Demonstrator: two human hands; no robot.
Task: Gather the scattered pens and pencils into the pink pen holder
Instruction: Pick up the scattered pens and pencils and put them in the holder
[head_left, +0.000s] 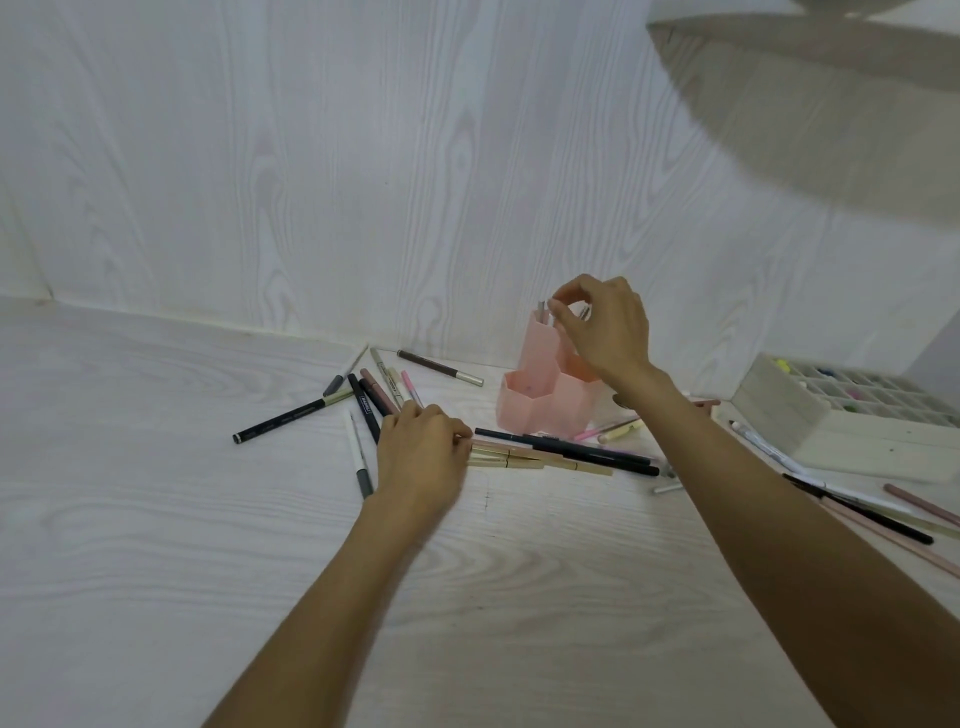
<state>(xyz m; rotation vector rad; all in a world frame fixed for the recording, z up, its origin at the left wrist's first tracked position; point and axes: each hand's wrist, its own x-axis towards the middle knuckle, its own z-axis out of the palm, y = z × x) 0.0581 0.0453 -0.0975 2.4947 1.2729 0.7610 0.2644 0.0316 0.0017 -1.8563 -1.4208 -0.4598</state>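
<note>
The pink pen holder (540, 400) is standing near the far wall. The right hand (605, 325) is pinching a pen (543, 310) above its tall compartment. Left of it, the left hand (421, 452) is gripping beige pencils (524, 457) lying on the table (156, 519).

Pens (566, 454) before holder (540, 405); box (831, 431) seemingly rightward.

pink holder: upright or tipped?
Upright. The pink pen holder stands on its base on the desk, openings facing up.
</note>
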